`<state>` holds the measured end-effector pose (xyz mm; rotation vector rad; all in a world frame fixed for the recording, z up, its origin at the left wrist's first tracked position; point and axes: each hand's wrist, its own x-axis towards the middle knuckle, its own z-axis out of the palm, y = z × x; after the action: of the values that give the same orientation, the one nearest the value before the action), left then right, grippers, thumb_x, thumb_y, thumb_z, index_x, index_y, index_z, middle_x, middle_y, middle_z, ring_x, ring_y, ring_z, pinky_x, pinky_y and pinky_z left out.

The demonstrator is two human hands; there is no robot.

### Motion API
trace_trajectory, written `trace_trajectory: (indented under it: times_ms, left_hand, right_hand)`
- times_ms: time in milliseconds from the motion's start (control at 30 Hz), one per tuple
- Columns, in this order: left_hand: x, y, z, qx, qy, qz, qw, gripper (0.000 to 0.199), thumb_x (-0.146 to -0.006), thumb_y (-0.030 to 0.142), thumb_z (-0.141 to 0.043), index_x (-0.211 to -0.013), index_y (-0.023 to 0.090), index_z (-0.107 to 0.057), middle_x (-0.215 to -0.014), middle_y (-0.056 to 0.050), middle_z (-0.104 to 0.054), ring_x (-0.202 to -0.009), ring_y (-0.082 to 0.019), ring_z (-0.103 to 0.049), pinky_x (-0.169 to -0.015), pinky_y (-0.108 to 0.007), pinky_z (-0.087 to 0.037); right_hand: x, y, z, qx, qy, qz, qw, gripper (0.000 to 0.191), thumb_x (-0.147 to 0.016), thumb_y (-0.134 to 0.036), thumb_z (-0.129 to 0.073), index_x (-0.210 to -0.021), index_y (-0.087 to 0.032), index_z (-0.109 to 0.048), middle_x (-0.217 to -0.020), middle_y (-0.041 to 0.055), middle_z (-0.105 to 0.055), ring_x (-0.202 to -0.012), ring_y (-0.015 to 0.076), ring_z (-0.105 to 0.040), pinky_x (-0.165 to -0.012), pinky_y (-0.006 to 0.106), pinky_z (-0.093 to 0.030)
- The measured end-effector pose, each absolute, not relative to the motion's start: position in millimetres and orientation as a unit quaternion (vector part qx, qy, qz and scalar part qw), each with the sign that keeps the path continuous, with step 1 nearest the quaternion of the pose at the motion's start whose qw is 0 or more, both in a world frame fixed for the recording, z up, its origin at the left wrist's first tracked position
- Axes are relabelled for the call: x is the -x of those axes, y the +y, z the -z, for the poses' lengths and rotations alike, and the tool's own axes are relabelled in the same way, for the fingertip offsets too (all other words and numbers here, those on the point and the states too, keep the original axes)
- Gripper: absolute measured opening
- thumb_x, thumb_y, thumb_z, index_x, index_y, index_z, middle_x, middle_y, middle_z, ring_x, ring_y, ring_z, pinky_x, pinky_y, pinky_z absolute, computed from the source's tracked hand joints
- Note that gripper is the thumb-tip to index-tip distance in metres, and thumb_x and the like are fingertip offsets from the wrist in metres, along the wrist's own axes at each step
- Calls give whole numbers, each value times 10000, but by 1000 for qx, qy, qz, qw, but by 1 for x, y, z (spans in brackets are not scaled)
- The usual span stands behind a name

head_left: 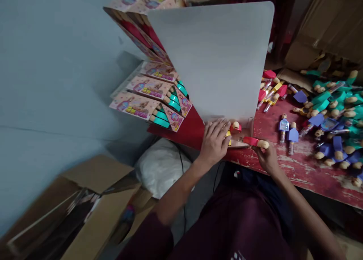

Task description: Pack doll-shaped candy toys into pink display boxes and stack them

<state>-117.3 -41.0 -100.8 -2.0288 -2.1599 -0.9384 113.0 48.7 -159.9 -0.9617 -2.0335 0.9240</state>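
My left hand (pixel 214 142) lies over a small cardboard tray (pixel 238 143) at the table's near edge, its fingertips against a yellow toy piece (pixel 228 137). Its grip is hidden. My right hand (pixel 266 158) pinches a red toy with a round tan head (pixel 255 142) just right of the tray. Another red piece with a tan head (pixel 235 127) stands beside the white upright board (pixel 211 59). To the left of the board, pink printed display boxes (pixel 134 105) hold rows of teal toys. Loose teal, blue and red toys (pixel 334 116) lie heaped on the right.
The worn red table (pixel 286 165) runs along the right. A white plastic bag (pixel 161 167) and an open cardboard carton (pixel 99 192) sit below on the left. More cardboard (pixel 323 29) stands at the upper right, beside a pale blue-grey wall (pixel 56 82).
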Motion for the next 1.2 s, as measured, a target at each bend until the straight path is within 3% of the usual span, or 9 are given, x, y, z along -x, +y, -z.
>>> trace_trajectory:
  times_ms: [167, 367, 500, 633, 733, 867, 1033, 1133, 1200]
  left_hand:
    - [133, -44, 110, 671, -706, 226, 6, 433, -1048, 350, -460, -1440, 224, -593, -1545, -89, -557, -1456, -292, -483, -1263, -610, -248]
    - [130, -45, 116, 665, -709, 236, 7, 439, -1063, 354, -430, -1453, 222, -581, -1560, -62, -541, -1429, -279, -518, -1280, -587, -242]
    - [131, -44, 116, 663, -703, 259, -4, 435, -1060, 349, -445, -1448, 216, -587, -1559, -70, -541, -1427, -287, -520, -1286, -604, -222]
    - [132, -46, 116, 664, -698, 267, -12, 445, -1054, 348, -462, -1464, 218, -572, -1564, -80, -533, -1422, -309, -524, -1274, -633, -224]
    - [131, -47, 114, 663, -700, 266, -11, 459, -1048, 346, -474, -1486, 232, -552, -1572, -85, -523, -1443, -323, -499, -1267, -648, -226]
    - [128, -47, 110, 678, -686, 263, 12, 488, -1028, 289, -513, -1516, 269, -524, -1561, -80, -536, -1495, -344, -430, -1270, -666, -181]
    - [126, -37, 115, 716, -637, 283, 31, 434, -1010, 221, -535, -1431, 290, -615, -1437, -69, -656, -1394, -325, -551, -1254, -654, -233]
    - [124, -31, 119, 707, -638, 303, 28, 400, -995, 235, -568, -1382, 286, -654, -1392, -75, -688, -1371, -322, -571, -1245, -644, -268]
    - [120, -29, 118, 704, -637, 311, 28, 390, -987, 249, -587, -1369, 282, -658, -1391, -79, -688, -1376, -327, -567, -1246, -651, -262]
  right_hand:
    - [-89, 63, 174, 243, -861, -297, 333, 303, -994, -191, -525, -1284, -220, -608, -1196, 120, -733, -1064, 268, -716, -874, 418, -603]
    - [-94, 61, 163, 154, -921, -266, 239, 519, -920, -7, -445, -1375, -228, -559, -1312, 118, -694, -1155, 245, -685, -972, 424, -589]
    - [-80, 71, 158, 170, -919, -295, 199, 472, -925, -34, -456, -1328, -235, -599, -1270, 105, -708, -1099, 245, -694, -936, 415, -590]
    - [-55, 86, 164, 223, -900, -327, 180, 242, -983, -197, -556, -1203, -201, -656, -1046, 101, -723, -906, 241, -696, -802, 368, -586]
    - [-43, 82, 174, 264, -882, -319, 223, 253, -990, -313, -620, -1214, -197, -640, -1046, 103, -688, -863, 227, -670, -789, 365, -584]
    - [-37, 57, 181, 335, -837, -295, 315, 239, -1019, -323, -574, -1238, -243, -628, -1197, 117, -635, -1052, 240, -657, -878, 392, -594]
    - [-54, 55, 179, 333, -832, -303, 325, 255, -1040, -301, -519, -1257, -250, -643, -1204, 102, -645, -1052, 200, -658, -897, 332, -577]
    - [-106, 83, 185, 447, -768, -221, 403, 244, -1032, -297, -490, -1190, -218, -658, -1105, 105, -661, -1037, 219, -635, -952, 389, -537]
    - [-153, 103, 197, 565, -697, -139, 419, 274, -1009, -343, -501, -1170, -182, -653, -1142, 141, -645, -1119, 259, -593, -1032, 470, -482]
